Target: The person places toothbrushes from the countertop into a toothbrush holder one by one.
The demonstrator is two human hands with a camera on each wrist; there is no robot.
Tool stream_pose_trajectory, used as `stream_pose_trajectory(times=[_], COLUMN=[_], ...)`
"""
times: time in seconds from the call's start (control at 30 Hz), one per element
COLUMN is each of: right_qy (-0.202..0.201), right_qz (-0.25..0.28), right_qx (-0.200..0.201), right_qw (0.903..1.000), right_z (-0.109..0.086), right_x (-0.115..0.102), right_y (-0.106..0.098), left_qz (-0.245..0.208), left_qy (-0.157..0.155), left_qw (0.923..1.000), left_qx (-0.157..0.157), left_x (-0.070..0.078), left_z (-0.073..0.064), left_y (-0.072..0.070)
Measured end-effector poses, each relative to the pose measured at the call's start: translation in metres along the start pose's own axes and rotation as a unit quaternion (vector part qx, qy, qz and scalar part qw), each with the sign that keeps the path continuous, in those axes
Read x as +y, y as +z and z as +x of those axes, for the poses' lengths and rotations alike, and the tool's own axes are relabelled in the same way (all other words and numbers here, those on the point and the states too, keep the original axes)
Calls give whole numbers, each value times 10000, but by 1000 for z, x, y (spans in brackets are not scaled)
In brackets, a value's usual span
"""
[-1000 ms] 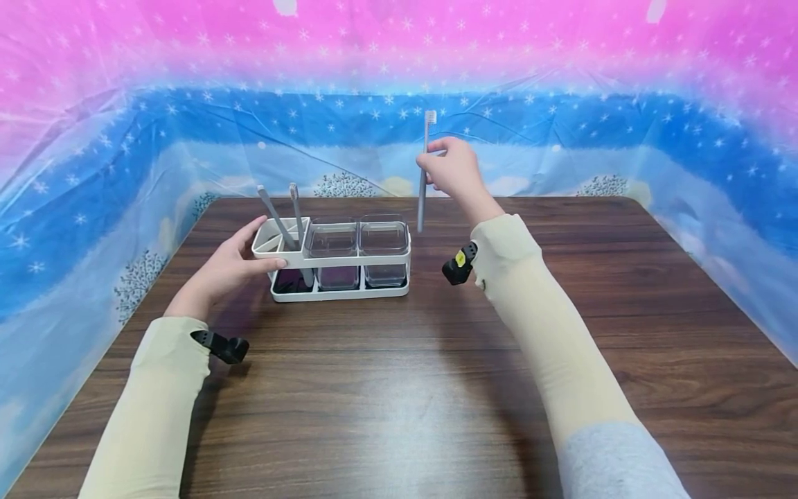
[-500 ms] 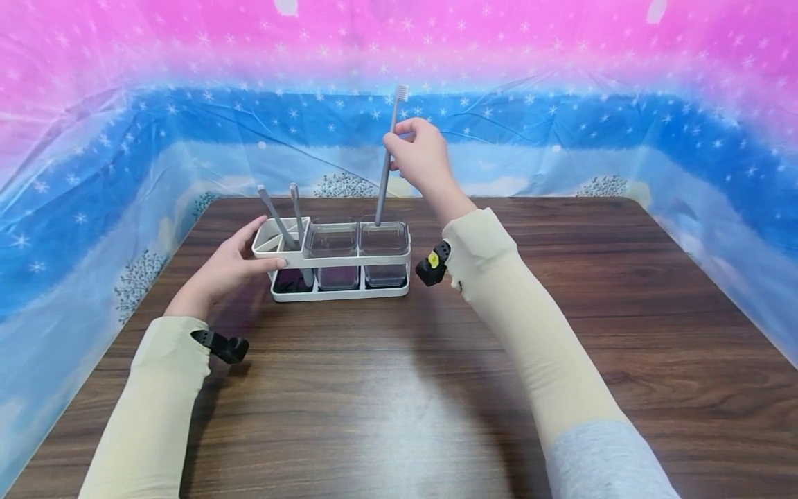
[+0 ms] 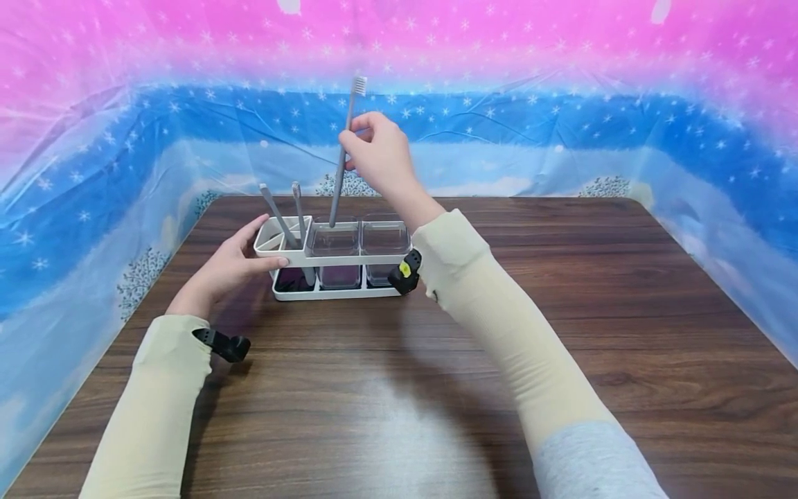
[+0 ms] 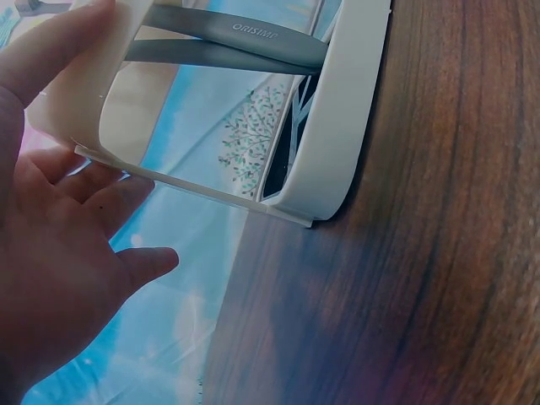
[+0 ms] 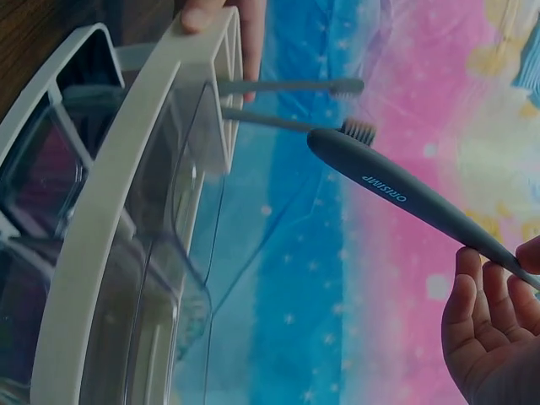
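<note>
My right hand (image 3: 383, 152) pinches a grey toothbrush (image 3: 339, 181) partway up its handle, bristles at the top. The brush leans slightly, and its lower end overlaps the left clear cup in the head view. In the right wrist view, lettering shows on the held toothbrush (image 5: 396, 184). My left hand (image 3: 227, 270) grips the left end of a white toothbrush holder (image 3: 337, 261), thumb on the front rim and fingers behind. Two grey toothbrushes (image 4: 236, 29) stand tilted in the holder's divided left section.
Two clear cups (image 3: 339, 278) sit side by side in the holder, right of the brush section. The holder stands on a dark wooden table (image 3: 299, 388). A pink and blue snowflake-print cloth (image 3: 499, 118) hangs around the back and sides.
My right hand has carried the toothbrush leftward, from right of the holder, across the right cup, to above the left cup, tilting it slightly. My left hand stays on the holder.
</note>
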State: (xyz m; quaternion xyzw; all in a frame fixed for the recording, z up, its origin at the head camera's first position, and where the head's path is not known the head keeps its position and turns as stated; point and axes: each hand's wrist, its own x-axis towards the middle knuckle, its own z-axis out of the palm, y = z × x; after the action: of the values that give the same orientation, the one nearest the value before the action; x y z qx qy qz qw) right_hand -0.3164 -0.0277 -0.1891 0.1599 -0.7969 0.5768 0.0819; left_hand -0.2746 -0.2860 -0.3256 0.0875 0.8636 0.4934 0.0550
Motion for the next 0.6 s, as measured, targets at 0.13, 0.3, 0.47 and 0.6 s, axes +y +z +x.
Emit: stream_pose_trajectory(times=[0.13,0.3,0.47,0.6], right_qy=[-152,-277,-342,-530], right_qz=[-103,-234,-377,-545], right_qx=[-105,-247,-441,-577], right_qw=[9998,9990,9977,9954], right_z=[-4,-8,-13,-19], right_x=[-5,-10,-13,-14], right_y=[9,18,28,34], left_qz=[-39,7,-2,41], left_qy=[-8,15,15,32], left_qw=[10000,10000,10000,10000], left_qx=[-6,6,-8,-17], left_x=[1,1,2,3], left_z=[0,0,-1,-2], left_y=[1,0,1,2])
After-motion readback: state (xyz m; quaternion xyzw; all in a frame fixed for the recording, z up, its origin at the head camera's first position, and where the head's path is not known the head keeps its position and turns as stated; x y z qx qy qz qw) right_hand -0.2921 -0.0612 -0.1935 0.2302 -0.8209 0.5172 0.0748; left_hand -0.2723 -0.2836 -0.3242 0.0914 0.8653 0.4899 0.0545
